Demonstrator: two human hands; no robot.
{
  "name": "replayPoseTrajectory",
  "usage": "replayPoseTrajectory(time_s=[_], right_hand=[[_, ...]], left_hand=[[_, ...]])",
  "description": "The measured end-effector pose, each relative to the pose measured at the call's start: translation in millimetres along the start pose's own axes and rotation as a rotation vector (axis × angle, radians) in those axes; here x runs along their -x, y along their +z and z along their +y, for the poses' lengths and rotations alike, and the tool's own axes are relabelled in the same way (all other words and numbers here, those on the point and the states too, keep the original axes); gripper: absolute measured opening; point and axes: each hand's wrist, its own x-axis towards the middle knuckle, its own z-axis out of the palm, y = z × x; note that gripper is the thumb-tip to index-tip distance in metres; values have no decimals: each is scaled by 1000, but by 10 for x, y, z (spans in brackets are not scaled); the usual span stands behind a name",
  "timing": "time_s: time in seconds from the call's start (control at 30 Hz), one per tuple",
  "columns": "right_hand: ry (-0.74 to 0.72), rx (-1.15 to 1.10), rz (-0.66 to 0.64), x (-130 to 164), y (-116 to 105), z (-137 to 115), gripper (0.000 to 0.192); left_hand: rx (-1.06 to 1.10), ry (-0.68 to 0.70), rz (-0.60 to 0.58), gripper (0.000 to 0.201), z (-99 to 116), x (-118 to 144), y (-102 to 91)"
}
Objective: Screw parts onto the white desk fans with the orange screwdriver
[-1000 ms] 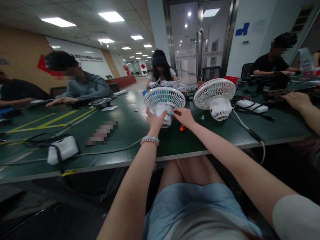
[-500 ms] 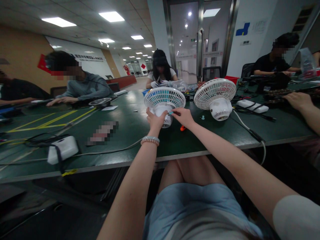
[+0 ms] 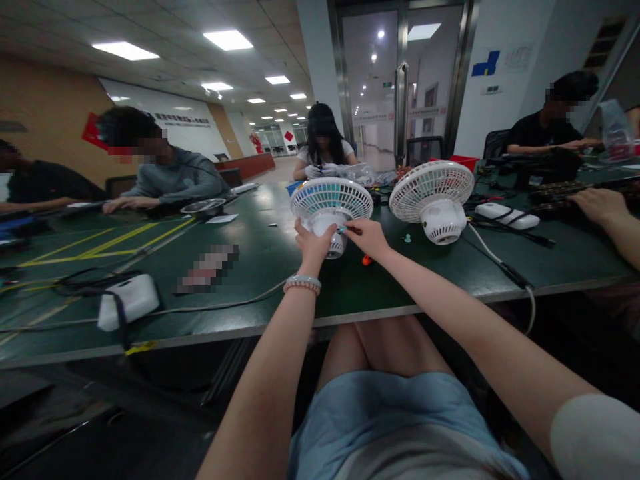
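Note:
A white fan head [image 3: 331, 196] with teal blades rests on the green table, its motor housing turned toward me. Around the left side of that housing wraps my left hand [image 3: 313, 241], its thumb near a small teal piece [image 3: 342, 229]. My right hand [image 3: 371, 238] pinches a slim, dark reddish-brown tool [image 3: 354, 230] whose tip points at the teal piece on the housing. What kind of tool it is I cannot make out. Just below my right hand lies an orange object [image 3: 367, 260]. A loose teal knob [image 3: 407, 238] is to the right.
A second white fan head [image 3: 434, 197] stands to the right, its cable running off the table edge. White adapters [image 3: 128, 301] with cords lie left and right. A phone-like flat object [image 3: 207, 268] is at left. Several people sit around the table [image 3: 260, 280].
Both hands keep their hold at the fan housing, with the slim tool still against it. The view has shifted slightly. The person across the table has moved their gloved hands a little.

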Motion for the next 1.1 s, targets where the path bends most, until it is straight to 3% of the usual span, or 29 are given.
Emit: replayPoseTrajectory(time_s=[0.47,0.67,0.77,0.87,1.0,1.1], right_hand=[[5,-4,18,8,10,-6,23],[29,1,12,3,35,5,22],[21,0,20,0,50,11,23],[20,-1,23,-6,57,6,22],[19,-2,23,-14,43,-21,20],[31,-17,18,-12,30,-40,21]], left_hand=[[10,1,-4,96,-18,-8,12],[-7,57,74,89,22,64,42],[-37,152,140,80,54,125,-1],[-57,347,180,58,87,178,-86],[-114,659,12,37,136,235,-158],[-187,758,-69,34,171,274,-154]])
